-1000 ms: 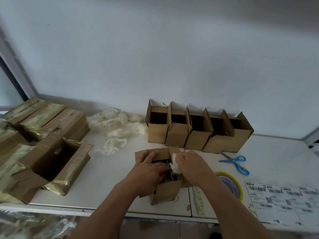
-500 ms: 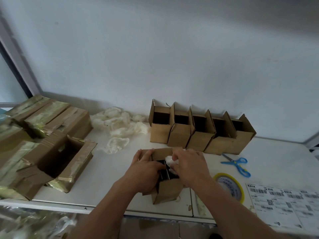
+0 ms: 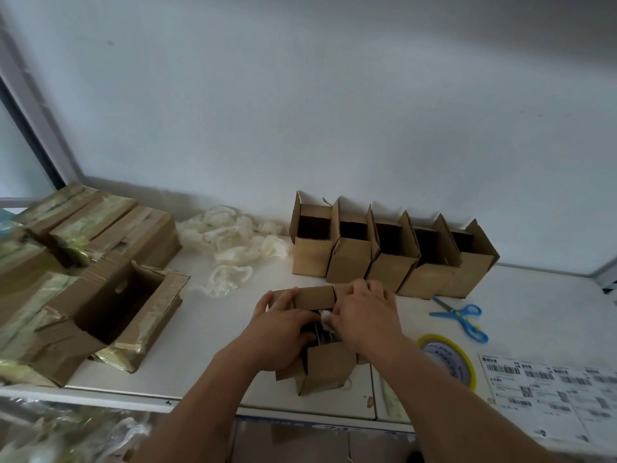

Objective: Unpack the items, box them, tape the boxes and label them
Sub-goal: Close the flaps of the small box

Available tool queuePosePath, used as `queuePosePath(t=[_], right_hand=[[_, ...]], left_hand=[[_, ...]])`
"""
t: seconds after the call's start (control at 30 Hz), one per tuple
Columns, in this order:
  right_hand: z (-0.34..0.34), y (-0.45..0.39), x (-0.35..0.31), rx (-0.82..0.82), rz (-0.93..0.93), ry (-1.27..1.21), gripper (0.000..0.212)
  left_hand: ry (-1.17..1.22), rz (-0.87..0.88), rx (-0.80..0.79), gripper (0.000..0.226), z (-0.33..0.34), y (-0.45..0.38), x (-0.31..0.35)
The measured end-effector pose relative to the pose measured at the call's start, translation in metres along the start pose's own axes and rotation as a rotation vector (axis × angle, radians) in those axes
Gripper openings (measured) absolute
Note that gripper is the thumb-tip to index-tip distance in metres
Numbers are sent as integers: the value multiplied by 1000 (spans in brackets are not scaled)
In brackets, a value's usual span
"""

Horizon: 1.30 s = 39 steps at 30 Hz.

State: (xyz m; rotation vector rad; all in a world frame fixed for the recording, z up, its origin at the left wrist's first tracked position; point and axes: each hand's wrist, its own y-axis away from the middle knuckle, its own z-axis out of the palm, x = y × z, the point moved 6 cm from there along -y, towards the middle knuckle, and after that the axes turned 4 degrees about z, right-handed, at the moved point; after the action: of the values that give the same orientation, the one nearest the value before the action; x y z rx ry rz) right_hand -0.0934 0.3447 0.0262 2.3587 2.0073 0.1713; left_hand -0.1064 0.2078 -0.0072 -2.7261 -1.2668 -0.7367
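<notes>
**Seating a wrapped item in a small carton**

Both hands work at the open top of a small carton (image 3: 325, 365) at lower centre of the frame, on the table (image 3: 213, 332). The left hand (image 3: 283, 329) lies over the carton's left side, fingers bent down into the opening; whether they grip the dark item (image 3: 322, 334) inside cannot be told. The right hand (image 3: 365, 315) covers the right side, its fingertips pinching a bit of white wrapping (image 3: 326, 319) at the mouth. Both forearms enter from the bottom edge, wrists bent downward.

To do the step well, the item probably wants pressing straight down, with the padding tucked beside it, so the flaps can fold flat; one hand should steady the carton wall against tipping.

Five open cartons (image 3: 384, 259) stand in a row behind. At right lie scissors (image 3: 462, 317), a tape roll (image 3: 449, 357) and label sheets (image 3: 547, 392), all untouched.
</notes>
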Motion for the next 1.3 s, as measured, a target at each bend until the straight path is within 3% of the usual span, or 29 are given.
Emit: queuePosePath(t=[0.17,0.27,0.5,0.6,0.77,1.0,1.1,1.23,1.3], right_hand=[[16,-3,-4,-323,16,-31,55],[18,-4,-4,-432,-12,13,47],[9,-3,-3,-139,22,-307,9],[10,-6,-2,-260,-46,-96,33],[10,-3,2,-513,-77,147,45],[20,-17,-6,-512,-22,188,50],[21,-22,-5,-410,-21,102,43],[24,-23,2,-335,30,-254,25],[28,-22,2,-323,51,-361,30]], left_hand=[[-8,-3,-24,36,1,-2,1],[-13,-6,-26,37,-2,-1,3],[-28,-26,-23,41,-3,0,3],[-47,-39,-34,43,-5,2,2],[-69,-35,-47,45,-3,0,2],[-93,-25,-53,43,0,-3,2],[-86,-35,-54,43,-1,-2,1],[-54,-56,-72,43,-4,0,-1],[-32,-57,-73,42,-4,1,1]])
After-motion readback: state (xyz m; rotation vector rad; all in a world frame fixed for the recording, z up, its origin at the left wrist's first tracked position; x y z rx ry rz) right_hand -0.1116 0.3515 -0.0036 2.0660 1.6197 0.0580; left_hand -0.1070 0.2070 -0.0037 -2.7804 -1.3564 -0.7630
